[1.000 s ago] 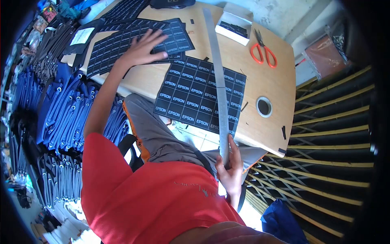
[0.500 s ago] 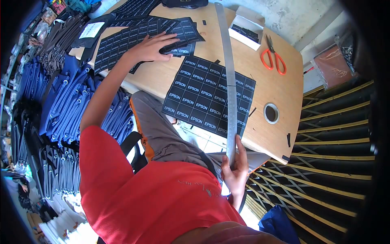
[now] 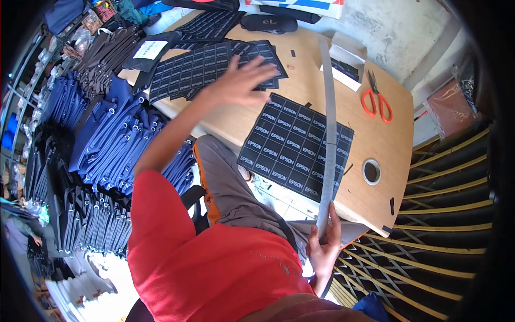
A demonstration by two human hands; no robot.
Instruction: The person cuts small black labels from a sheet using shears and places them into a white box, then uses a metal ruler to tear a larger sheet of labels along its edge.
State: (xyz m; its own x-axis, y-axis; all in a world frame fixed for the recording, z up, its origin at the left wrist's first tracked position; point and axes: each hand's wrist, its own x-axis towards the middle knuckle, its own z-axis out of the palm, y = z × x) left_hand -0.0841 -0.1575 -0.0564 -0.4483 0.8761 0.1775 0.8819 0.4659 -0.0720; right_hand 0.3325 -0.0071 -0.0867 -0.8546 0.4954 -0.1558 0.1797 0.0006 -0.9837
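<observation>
Lifted off the label sheets (image 3: 206, 67), left hand (image 3: 240, 80) hovers spread; right hand (image 3: 323, 244) grips the ruler (image 3: 328, 134).

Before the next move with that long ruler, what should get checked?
1. Right hand has a grip on the ruler: ok.
2. Ruler lies across the black label sheet: ok.
3. Left hand pressing that sheet down: not ok, it is spread over the other sheets.
4. Sheet fully on the table: not ok, its near edge overhangs.
5. Scissors clear of the ruler: ok.
6. Ruler lined up with a row of labels: cannot tell.
</observation>
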